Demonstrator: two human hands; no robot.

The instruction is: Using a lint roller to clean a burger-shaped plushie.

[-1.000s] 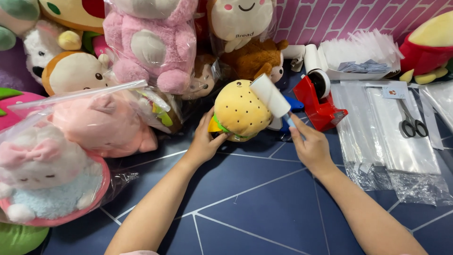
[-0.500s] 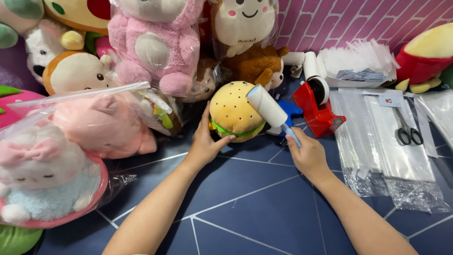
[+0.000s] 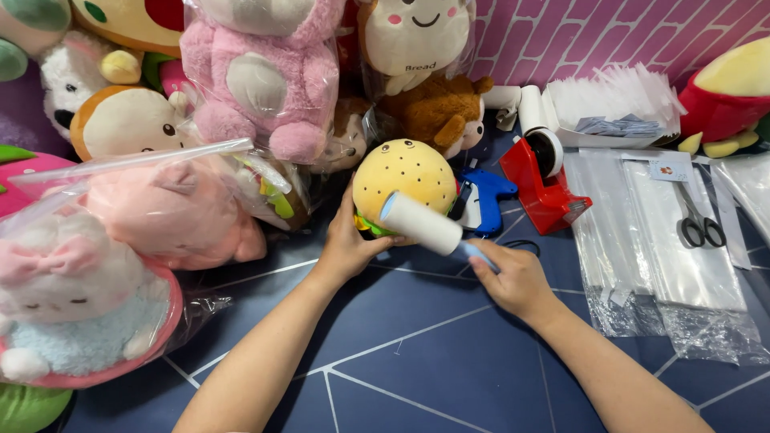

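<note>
My left hand grips a yellow burger-shaped plush toy from its lower left side and holds it on the dark blue tiled surface. My right hand holds a lint roller by its light blue handle. The roller's white cylinder lies against the lower front of the burger plush, pointing up and to the left.
Bagged plush toys crowd the left and back, with a pink one close to my left arm. A red tape dispenser and a blue tool stand behind the burger. Clear plastic bags and scissors lie to the right.
The lint roller has swung down from the upper right of the burger plush to its lower front. My right hand has moved left and toward me.
</note>
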